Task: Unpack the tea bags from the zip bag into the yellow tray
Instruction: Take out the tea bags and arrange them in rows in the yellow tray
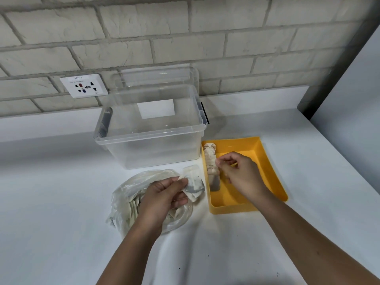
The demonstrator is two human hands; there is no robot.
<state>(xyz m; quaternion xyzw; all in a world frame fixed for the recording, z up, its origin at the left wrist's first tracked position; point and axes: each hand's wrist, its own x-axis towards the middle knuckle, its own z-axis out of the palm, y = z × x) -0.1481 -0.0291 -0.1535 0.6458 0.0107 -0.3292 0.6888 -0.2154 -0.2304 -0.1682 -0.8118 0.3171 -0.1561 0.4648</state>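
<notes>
Left hand [164, 197] pinches limp tea bags [194, 183] beside the zip bag [127, 192]; right hand [240, 173] curls at the row [211, 161] in the yellow tray [273, 173], grip unclear. Light, soft, tearable paper, probably: pinch a corner.

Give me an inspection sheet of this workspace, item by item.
Surface: white counter, dark specks near the front.
Job's things: zip bag open, tea bags inside; yellow tray holds a tea bag row along its left wall.
Clutter: clear box, lid leaning behind.
Hands: left hand grips a loose tea bag; right hand at the row, grip unclear.
Cables: nothing seen.
Surroundings: brick wall, wall socket.
</notes>
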